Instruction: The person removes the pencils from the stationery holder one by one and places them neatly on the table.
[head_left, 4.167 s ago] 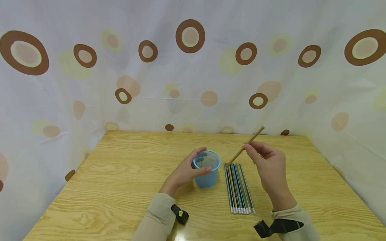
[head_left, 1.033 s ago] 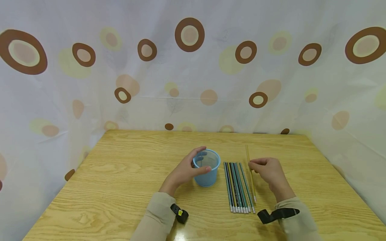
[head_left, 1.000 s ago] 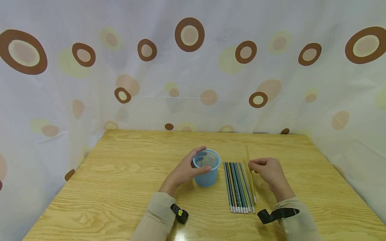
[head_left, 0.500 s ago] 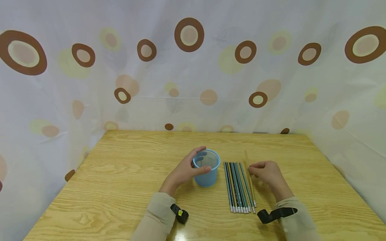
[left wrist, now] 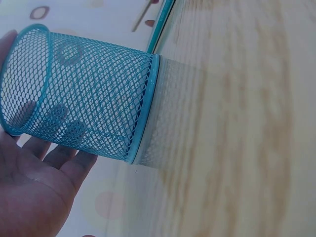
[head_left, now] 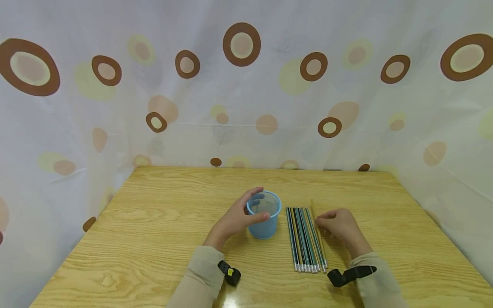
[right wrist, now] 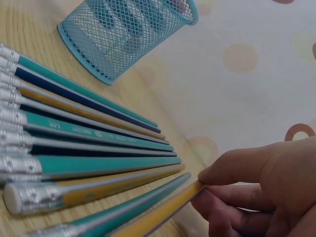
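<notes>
A light-blue mesh pencil cup (head_left: 263,229) stands upright on the table. My left hand (head_left: 234,220) holds it from the left, thumb at the near rim and fingers curved round the far side; the left wrist view shows fingers behind the mesh (left wrist: 98,94). Right of the cup, several pencils (head_left: 302,239) in teal, black and yellow lie side by side, eraser ends towards me. Along that row's right edge, my right hand (head_left: 343,226) pinches a yellow pencil (right wrist: 165,212) between thumb and fingers. Its eraser end is out of the right wrist view.
The wooden table (head_left: 154,239) carries the cup and pencils. A patterned curtain (head_left: 192,102) hangs behind it and at both sides. Black camera straps (head_left: 348,276) sit on the sleeves.
From being held raised and slanted over the row, the yellow pencil has come down to the row's right side. Lately my right hand has drawn it nearer and slightly left. The left hand stays.
</notes>
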`<action>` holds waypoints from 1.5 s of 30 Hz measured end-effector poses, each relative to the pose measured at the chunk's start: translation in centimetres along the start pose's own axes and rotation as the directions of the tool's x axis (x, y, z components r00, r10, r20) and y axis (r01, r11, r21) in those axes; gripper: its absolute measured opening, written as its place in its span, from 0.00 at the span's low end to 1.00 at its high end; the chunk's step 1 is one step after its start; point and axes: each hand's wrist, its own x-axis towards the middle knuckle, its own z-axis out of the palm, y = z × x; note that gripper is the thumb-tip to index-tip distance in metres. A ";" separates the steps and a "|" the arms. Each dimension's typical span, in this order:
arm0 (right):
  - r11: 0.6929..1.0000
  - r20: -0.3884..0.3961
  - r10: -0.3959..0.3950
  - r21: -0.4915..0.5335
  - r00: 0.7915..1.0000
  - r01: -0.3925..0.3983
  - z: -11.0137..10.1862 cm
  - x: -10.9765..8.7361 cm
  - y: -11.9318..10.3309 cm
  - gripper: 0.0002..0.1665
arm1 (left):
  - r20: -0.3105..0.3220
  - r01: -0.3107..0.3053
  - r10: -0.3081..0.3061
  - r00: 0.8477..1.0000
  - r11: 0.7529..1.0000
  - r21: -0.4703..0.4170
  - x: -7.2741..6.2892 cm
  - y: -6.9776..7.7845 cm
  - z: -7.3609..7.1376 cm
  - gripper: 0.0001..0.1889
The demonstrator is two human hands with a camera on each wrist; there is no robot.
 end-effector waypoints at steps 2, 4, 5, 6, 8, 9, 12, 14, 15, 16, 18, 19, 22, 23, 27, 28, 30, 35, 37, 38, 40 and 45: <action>1.000 -0.002 -0.005 -0.020 1.000 0.005 0.0 0.1 0.1 0.16 | -0.001 0.001 -0.001 1.000 1.000 0.000 0.0 0.0 0.0 0.39; 0.999 0.001 -0.012 -0.034 1.000 0.012 0.0 0.1 0.1 0.16 | -0.002 0.002 -0.002 1.000 1.000 0.000 0.0 0.0 0.0 0.39; 0.999 0.004 -0.017 -0.041 1.000 0.017 0.0 0.2 0.2 0.16 | -0.003 0.003 -0.003 1.000 1.000 0.001 0.0 0.1 0.0 0.39; 0.999 0.005 -0.018 -0.047 1.000 0.018 0.0 0.2 0.2 0.16 | -0.004 0.004 -0.004 1.000 1.000 0.001 -0.1 0.1 0.0 0.38; 0.998 0.005 -0.021 -0.059 1.000 0.021 0.0 0.2 0.3 0.16 | -0.004 0.003 -0.003 1.000 1.000 -0.002 -0.1 0.0 0.0 0.38; 0.998 0.003 -0.017 -0.063 1.000 0.017 0.0 0.2 0.4 0.16 | -0.003 0.004 -0.004 1.000 1.000 -0.003 -0.1 0.0 0.0 0.38; 0.997 0.001 -0.003 -0.071 1.000 0.003 0.1 0.2 0.5 0.14 | -0.002 0.004 -0.004 1.000 1.000 -0.006 -0.1 0.0 0.0 0.38; 0.997 0.005 0.001 -0.073 1.000 0.000 0.0 0.3 0.6 0.13 | -0.001 0.004 -0.004 1.000 1.000 -0.006 -0.1 0.0 0.0 0.38; 0.997 0.010 0.001 -0.074 1.000 0.000 0.0 0.3 0.6 0.13 | -0.001 0.004 -0.004 1.000 1.000 -0.005 -0.1 0.0 0.0 0.38; 0.997 0.013 0.000 -0.074 1.000 0.000 0.0 0.3 0.6 0.13 | -0.002 0.005 -0.005 1.000 1.000 -0.005 -0.1 -0.1 0.0 0.38; 0.997 0.018 -0.003 -0.077 1.000 0.004 -0.1 0.3 0.7 0.13 | -0.002 0.004 -0.004 1.000 1.000 -0.006 0.0 -0.1 0.0 0.38; 0.997 0.021 -0.003 -0.077 1.000 0.004 -0.1 0.2 0.7 0.12 | -0.003 0.004 -0.004 1.000 1.000 -0.004 0.0 -0.1 0.0 0.38; 0.997 0.025 -0.003 -0.080 1.000 0.005 0.0 0.2 0.7 0.12 | -0.004 0.005 -0.005 1.000 1.000 -0.004 -0.1 -0.1 0.0 0.38; 0.997 0.026 -0.004 -0.080 1.000 0.006 0.0 0.2 0.7 0.12 | -0.003 0.006 -0.006 1.000 1.000 -0.006 -0.1 -0.1 0.0 0.38; 0.997 0.031 -0.008 -0.078 0.999 0.010 -0.1 0.1 0.7 0.12 | -0.002 0.007 -0.007 1.000 1.000 -0.009 -0.1 -0.1 0.0 0.38; 0.997 0.034 -0.011 -0.076 0.999 0.014 -0.1 0.1 0.7 0.12 | -0.002 0.007 -0.007 1.000 1.000 -0.009 -0.1 -0.1 0.0 0.38; 0.997 0.035 -0.012 -0.077 0.999 0.015 -0.1 0.1 0.7 0.12 | -0.002 0.005 -0.005 1.000 1.000 -0.008 -0.1 -0.1 0.0 0.38; 0.997 0.033 -0.020 -0.074 0.999 0.022 0.0 0.0 0.6 0.11 | -0.001 0.000 0.000 1.000 1.000 0.001 0.0 -0.1 0.0 0.38; 0.997 0.033 -0.025 -0.075 0.999 0.027 0.0 0.0 0.6 0.10 | -0.002 -0.001 0.001 1.000 1.000 0.007 0.0 -0.2 0.0 0.38; 0.997 0.035 -0.026 -0.076 0.999 0.029 0.0 0.0 0.7 0.10 | -0.002 -0.001 0.001 1.000 1.000 0.007 0.0 -0.2 0.0 0.38; 0.996 0.036 -0.031 -0.081 0.999 0.033 0.0 0.0 0.7 0.09 | -0.002 0.000 0.000 1.000 1.000 0.008 0.0 -0.2 0.0 0.38; 0.995 0.037 -0.034 -0.088 0.999 0.037 0.1 0.0 0.7 0.09 | 0.000 0.001 -0.001 1.000 1.000 0.005 0.1 -0.2 0.0 0.38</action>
